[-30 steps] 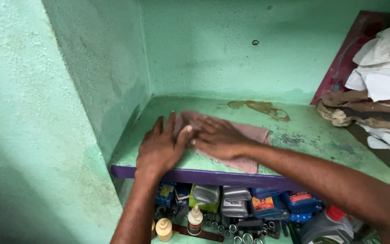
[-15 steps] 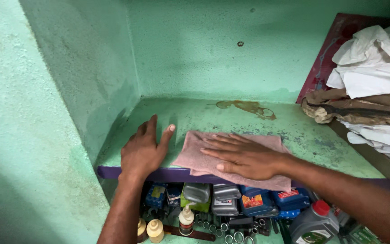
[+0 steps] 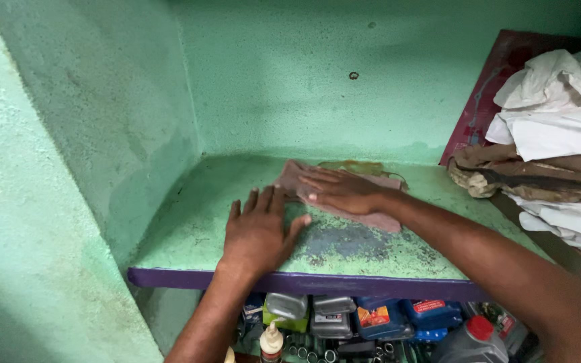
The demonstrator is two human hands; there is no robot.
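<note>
A dull pink cloth (image 3: 371, 216) lies flat on the green painted shelf (image 3: 189, 235), toward the back. My right hand (image 3: 341, 190) presses down on the cloth with its fingers stretched flat. My left hand (image 3: 258, 232) rests palm down on the bare shelf just in front of the cloth, fingers spread, thumb near the cloth's edge. A worn, darker patch (image 3: 344, 243) of the shelf surface shows to the right of my left hand.
A purple strip (image 3: 371, 286) edges the shelf front. Green walls close the left and back. A heap of white and brown cloths (image 3: 546, 148) fills the right side. Below the shelf stand grey and blue containers (image 3: 334, 319) and small bottles (image 3: 270, 341).
My right hand has pushed the cloth away from the front edge toward the back of the shelf. My left hand has stayed flat on the shelf near the front.
</note>
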